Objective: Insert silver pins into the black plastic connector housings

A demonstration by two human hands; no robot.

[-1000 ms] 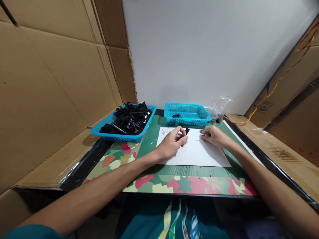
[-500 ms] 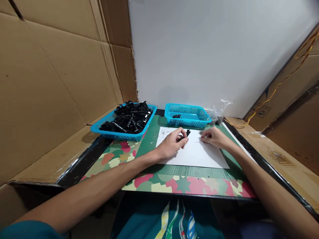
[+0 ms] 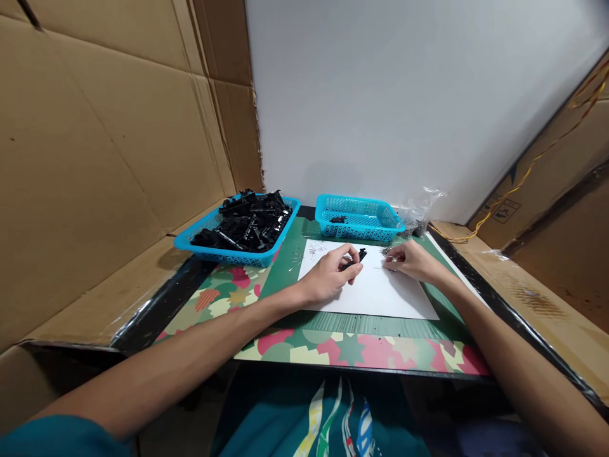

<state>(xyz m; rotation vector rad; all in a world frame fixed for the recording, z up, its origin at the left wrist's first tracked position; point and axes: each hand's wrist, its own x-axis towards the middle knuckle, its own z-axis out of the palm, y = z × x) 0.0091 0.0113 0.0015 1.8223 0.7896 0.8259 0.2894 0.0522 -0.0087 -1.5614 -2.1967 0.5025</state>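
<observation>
My left hand (image 3: pixel 330 274) is closed around a small black plastic part (image 3: pixel 362 254), whose end juts out past the thumb and index finger. It hovers over the white sheet of paper (image 3: pixel 371 298). To its right, my right hand (image 3: pixel 408 259) is pinched, fingertips down at the paper; what lies between them is too small to make out. A thin, pin-like line (image 3: pixel 378 268) shows just left of those fingertips. Beside them sits a small heap of fine metal pieces (image 3: pixel 386 251), partly hidden by the hand. More tiny pieces (image 3: pixel 314 250) lie scattered on the sheet's far left corner.
A blue basket (image 3: pixel 228 256) piled with black plastic parts (image 3: pixel 247 219) stands at the left. Behind the paper is another blue basket (image 3: pixel 361 232) with a few black parts (image 3: pixel 338 219). A clear plastic bag (image 3: pixel 421 212) leans beside it. Cardboard walls (image 3: pixel 118 127) flank the table.
The view has shifted slightly. My left hand has tilted the black part a little to the right; my right hand stays pinched in nearly the same spot.
</observation>
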